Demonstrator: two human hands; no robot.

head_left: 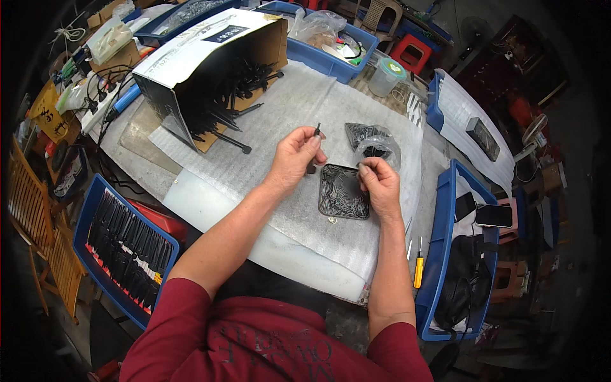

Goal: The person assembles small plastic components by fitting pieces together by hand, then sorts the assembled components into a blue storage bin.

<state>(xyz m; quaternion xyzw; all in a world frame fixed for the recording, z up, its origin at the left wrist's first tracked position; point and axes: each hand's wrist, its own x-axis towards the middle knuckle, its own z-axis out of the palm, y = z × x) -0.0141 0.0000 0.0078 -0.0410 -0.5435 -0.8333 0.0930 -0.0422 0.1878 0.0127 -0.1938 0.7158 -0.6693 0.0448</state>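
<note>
to your right you have a yellow-handled screwdriver (418, 272) beside a blue bin (439, 254) with a phone (494, 216); ahead, a red stool (412, 52); to your left, a slatted wooden chair (30, 194).

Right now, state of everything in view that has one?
Left hand: pinching a slim dark piece
Right hand: fingertips together, contents unclear
Dark tray: open, holding small metal pieces
Cardboard box: open, black parts sticking out
Clear tub: lid on
Yellow screwdriver: lying flat

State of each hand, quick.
Left hand: closed, holding a slim black rod.
Right hand: pinched closed at the black tray's edge; whether it holds anything cannot be told.
</note>
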